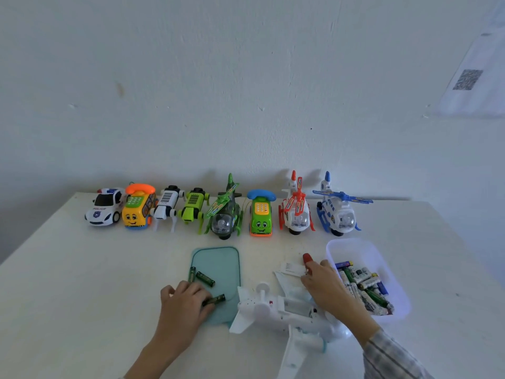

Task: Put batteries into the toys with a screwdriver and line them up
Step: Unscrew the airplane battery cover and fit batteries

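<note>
1. Your left hand [182, 299] pinches one green battery [215, 299] at its near end, over the teal lid [218, 266]; your right hand [325, 283] curls round the red-handled screwdriver [307, 259], just beside the clear tub [355, 250] of mixed batteries.
2. Between your hands lies the white toy plane [273, 310], belly up, its battery bay apparently open — I cannot tell whether any cells are seated.
3. Two more green batteries [205, 279] rest on the lid, near your left fingers.
4. Eight toys stand lined up along the wall, from the police car [105, 207] to the blue helicopter [337, 212].
5. Expect each battery to feel small, hard and smooth — likely to roll or slip, so hold it round the middle, not the tip.
6. Judging by its thin wings and tail, the plane is light and somewhat fragile; steady it by the fuselage when you press a cell in.
</note>
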Action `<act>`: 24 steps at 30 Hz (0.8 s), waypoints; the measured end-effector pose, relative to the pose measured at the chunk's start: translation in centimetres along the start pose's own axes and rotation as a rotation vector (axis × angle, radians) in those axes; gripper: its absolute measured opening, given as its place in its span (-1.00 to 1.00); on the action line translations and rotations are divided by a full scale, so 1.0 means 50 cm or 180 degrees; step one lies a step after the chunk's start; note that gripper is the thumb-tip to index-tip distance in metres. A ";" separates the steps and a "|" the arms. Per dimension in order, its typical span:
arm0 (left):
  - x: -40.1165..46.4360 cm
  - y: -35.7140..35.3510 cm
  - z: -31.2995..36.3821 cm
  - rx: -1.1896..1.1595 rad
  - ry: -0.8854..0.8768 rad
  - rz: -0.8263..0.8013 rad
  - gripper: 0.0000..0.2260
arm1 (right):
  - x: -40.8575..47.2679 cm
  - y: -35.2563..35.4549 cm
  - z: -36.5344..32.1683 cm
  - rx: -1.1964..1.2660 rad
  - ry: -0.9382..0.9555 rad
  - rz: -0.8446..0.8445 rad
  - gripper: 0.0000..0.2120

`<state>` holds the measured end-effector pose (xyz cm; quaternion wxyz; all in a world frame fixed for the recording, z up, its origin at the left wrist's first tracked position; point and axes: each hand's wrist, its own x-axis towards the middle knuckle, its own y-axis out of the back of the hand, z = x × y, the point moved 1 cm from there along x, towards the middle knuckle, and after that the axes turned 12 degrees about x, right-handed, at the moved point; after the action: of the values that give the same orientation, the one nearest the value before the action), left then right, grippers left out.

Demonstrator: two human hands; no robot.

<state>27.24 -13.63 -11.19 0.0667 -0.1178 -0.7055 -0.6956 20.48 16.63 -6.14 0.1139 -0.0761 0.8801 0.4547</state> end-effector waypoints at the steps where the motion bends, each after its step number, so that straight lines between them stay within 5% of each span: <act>1: 0.002 0.006 0.005 -0.0105 0.0096 0.0012 -0.76 | -0.010 0.006 -0.004 -0.0037 0.0152 0.0105 -0.60; 6: 0.035 0.072 0.049 -0.1150 0.0256 0.0535 -0.74 | -0.079 0.042 -0.051 0.0996 0.0939 0.0477 -0.79; 14: 0.061 0.119 0.183 -0.1142 -0.0759 0.0933 -0.83 | -0.148 0.030 -0.103 0.3009 0.0662 -0.0272 -0.87; 19: 0.074 0.103 0.222 -0.1317 -0.0800 0.0536 -0.77 | -0.157 0.032 -0.072 0.3400 0.0269 0.0260 -0.90; 24: 0.064 0.081 0.224 -0.0929 -0.0762 -0.0619 -0.18 | -0.162 0.032 -0.029 0.2620 0.0087 0.0816 -0.83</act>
<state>26.00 -2.20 -6.73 -0.1027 -0.1394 -0.6083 -0.7746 27.70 16.62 -1.89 0.0657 0.0796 0.9918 0.0751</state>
